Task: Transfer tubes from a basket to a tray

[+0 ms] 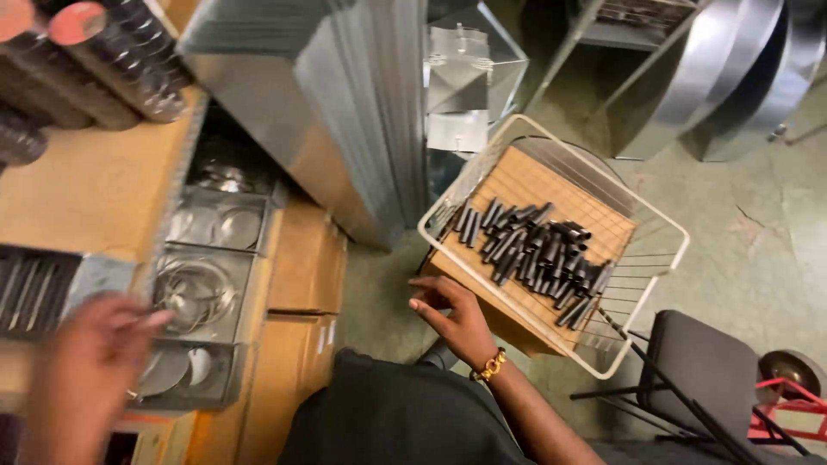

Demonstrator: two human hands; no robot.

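Reaching out over the floor, the right hand (452,314) hangs with its fingers loosely spread and nothing in its grasp, the fingertips just beside the near corner of a white wire basket (642,323). A gold bracelet (488,367) sits at its wrist. The basket is tilted and rests on a brown cardboard box (508,323); a sheet of cardboard lines its bottom, and a heap of short dark metal tubes (538,250) lies across that sheet, mostly toward the middle and the right side.

The left hand (86,375) is blurred at the lower left, raised over the edge of a wooden bench (95,194); its fingers look open and it seems to hold nothing, though the blur leaves this uncertain. Just beside it, below the bench edge, stands a row of metal trays (211,275) holding round metal discs and rings. A dark slotted tray (34,288) lies on the bench near the same hand. Rolls of dark cylinders (121,60) are stacked at the upper left.

Behind the basket rises a large sheet-metal duct (336,112), with curved metal sheets (741,69) at the upper right. A dark padded chair (706,370) stands at the lower right, near a red-framed wheel (788,379). The floor (758,241) is grey concrete.
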